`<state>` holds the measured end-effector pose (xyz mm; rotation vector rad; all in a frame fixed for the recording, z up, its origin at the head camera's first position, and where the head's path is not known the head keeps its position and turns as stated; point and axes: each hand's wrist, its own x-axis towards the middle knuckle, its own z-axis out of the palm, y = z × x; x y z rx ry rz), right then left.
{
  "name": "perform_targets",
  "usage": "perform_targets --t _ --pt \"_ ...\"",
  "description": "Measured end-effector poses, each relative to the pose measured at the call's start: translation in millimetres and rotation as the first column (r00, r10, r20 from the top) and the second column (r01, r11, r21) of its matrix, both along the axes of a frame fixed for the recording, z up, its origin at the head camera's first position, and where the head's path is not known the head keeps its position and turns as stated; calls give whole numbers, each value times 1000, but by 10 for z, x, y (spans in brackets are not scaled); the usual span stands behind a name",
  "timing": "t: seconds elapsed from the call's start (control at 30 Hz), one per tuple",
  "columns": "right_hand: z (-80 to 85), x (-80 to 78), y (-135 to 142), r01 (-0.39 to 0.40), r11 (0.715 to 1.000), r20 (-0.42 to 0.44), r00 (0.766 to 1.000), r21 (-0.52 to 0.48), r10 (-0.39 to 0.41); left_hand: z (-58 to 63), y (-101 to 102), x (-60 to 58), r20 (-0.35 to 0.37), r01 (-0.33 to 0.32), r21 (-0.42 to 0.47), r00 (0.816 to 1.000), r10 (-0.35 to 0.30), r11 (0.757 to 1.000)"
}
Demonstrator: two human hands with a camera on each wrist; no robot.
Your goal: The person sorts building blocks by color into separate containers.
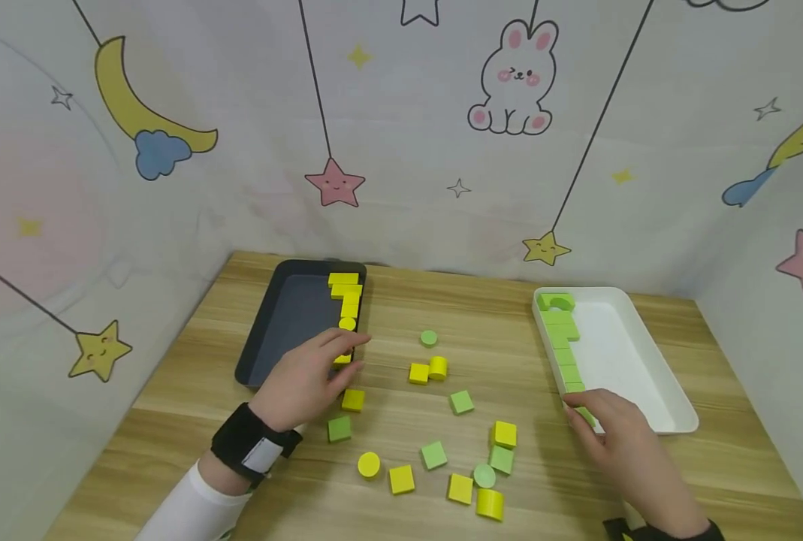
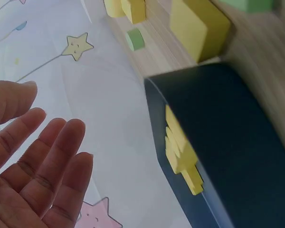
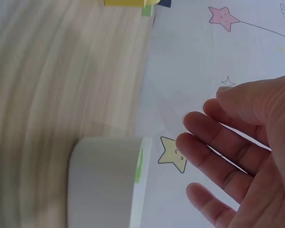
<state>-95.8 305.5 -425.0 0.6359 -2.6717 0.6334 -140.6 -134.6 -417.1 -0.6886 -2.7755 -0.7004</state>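
Note:
In the head view my left hand [image 1: 302,382] hovers over the right edge of the dark tray [image 1: 273,323], its fingers relaxed and holding nothing. Yellow blocks [image 1: 350,293] line that tray's right side, partly hidden by the hand. The left wrist view shows the same hand [image 2: 42,166] with fingers apart. My right hand [image 1: 627,443] is over the near left corner of the white tray [image 1: 634,361], where light green blocks [image 1: 563,342] run along the left wall. Nothing sits between the fingers of this hand [image 3: 237,147] in the right wrist view.
Between the trays, loose yellow and green blocks lie scattered on the wooden table [image 1: 273,481]. Among them are a yellow cylinder [image 1: 438,367], a green disc [image 1: 429,339] and a green square block [image 1: 462,402]. A patterned cloth [image 1: 415,218] hangs behind the table.

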Motion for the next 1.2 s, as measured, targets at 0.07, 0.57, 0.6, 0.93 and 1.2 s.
perform_targets --t 0.07,0.57,0.6,0.93,1.2 --pt "-22 34 -21 1 1000 7 1000 -4 -1 -40 -8 17 10 -7 -8 1000 7 1000" --pt "-125 16 -58 32 999 49 998 6 -32 -166 479 179 187 271 -9 946 -265 962" --pt "-124 16 -59 29 1000 46 999 1 -29 -155 486 180 190 275 -7 944 -269 961" --pt "-194 52 -29 40 999 48 998 -6 -39 -21 1117 0 168 537 -224 843 -510 813" --pt "-246 69 -17 27 999 53 998 -35 -25 -73 1726 -78 224 662 -371 744 -629 651"
